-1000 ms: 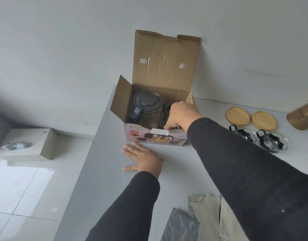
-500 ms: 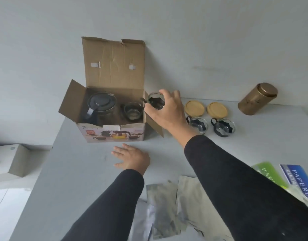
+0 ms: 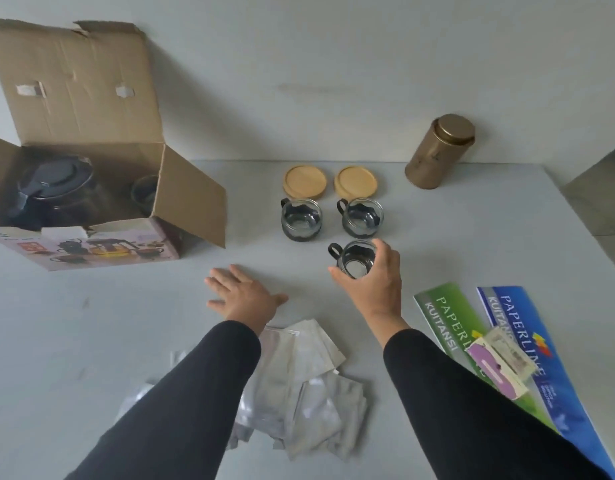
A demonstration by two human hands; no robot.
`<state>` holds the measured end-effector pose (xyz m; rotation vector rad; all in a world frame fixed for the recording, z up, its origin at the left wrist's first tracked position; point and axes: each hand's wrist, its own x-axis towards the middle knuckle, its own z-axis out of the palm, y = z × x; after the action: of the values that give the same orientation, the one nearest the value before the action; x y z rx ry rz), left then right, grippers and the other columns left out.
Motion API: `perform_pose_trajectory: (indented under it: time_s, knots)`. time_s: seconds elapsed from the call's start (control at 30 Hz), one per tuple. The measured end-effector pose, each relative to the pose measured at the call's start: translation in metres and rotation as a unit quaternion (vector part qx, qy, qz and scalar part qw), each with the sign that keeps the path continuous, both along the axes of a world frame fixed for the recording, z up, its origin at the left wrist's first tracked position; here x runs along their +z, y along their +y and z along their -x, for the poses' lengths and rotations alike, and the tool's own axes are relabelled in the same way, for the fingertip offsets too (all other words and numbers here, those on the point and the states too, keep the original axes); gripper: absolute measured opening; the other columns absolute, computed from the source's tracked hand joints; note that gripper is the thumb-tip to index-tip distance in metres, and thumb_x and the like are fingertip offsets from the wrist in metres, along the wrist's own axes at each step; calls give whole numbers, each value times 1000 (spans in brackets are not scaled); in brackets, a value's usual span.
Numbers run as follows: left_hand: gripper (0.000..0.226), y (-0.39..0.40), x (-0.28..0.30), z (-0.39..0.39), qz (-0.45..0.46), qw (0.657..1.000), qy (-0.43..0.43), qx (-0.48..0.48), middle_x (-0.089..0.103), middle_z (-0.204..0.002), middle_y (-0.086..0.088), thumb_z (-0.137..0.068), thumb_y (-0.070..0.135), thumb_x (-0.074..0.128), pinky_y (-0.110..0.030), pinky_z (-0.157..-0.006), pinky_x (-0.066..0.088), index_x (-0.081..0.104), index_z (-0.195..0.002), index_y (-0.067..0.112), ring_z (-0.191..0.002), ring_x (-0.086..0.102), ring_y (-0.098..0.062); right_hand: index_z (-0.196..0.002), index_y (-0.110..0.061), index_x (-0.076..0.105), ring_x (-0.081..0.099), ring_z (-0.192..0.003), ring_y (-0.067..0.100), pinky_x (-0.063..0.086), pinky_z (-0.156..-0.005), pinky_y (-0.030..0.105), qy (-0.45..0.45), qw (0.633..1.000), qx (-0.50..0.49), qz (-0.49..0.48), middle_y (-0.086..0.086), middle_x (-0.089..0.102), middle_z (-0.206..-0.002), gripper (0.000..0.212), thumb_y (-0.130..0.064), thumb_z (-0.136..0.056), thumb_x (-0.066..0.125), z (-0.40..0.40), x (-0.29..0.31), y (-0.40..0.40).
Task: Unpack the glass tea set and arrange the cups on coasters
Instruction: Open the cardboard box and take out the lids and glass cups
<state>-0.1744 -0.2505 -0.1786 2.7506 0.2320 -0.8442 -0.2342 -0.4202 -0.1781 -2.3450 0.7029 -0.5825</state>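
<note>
My right hand [image 3: 375,282] grips a glass cup [image 3: 353,259] with a black handle, low over the grey table [image 3: 91,341], just in front of two like cups [image 3: 302,220] [image 3: 362,217]. Behind those lie two round wooden coasters [image 3: 304,181] [image 3: 355,181], both bare. The open cardboard box [image 3: 91,188] stands at the left. It holds a glass teapot [image 3: 53,192] with a black lid and one more cup [image 3: 145,192]. My left hand [image 3: 243,296] rests flat on the table, fingers spread, holding nothing.
A gold tin canister [image 3: 437,152] stands against the wall at the back right. Green and blue receipt books [image 3: 507,341] lie at the right. Several silvery pouches [image 3: 299,386] lie between my arms. The table's right edge [image 3: 597,237] drops off.
My right hand reached into the box, lifted out a glass cup and carried it right, down in front of the two cups. My view swung right. The left hand stayed flat.
</note>
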Motion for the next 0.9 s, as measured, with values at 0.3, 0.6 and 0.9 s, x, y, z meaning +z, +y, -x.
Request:
perform_pose_trajectory:
  time_s: [0.3,0.6,0.9]
  knots:
    - [118,-8,-6,-6,-32,999,17,18,-22,-154,-22,-80,57,63,-54,-114,11,-17,-149,5,-144,-15,-37,-126,-2,48,52,-110,33,45,-88,36,11,999,-40,-29,16,55,-114,79,-34,-63,83,-7,-17,-27]
    - [118,-6,-9,-6,-2,1000,3,24,-22,-154,-21,-79,57,65,-55,-114,10,-15,-149,6,-144,-15,-37,-132,-5,41,49,-112,34,46,-89,40,60,998,-19,-20,16,50,-119,89,-41,-62,82,-9,-17,-33]
    - [98,42,0,1,57,992,-35,111,-7,-158,-16,-90,54,51,-49,-116,11,-5,-150,-1,-146,-6,-33,-115,-2,56,51,-105,29,45,-88,35,-91,985,89,116,17,55,-111,51,-37,-79,56,-47,41,3]
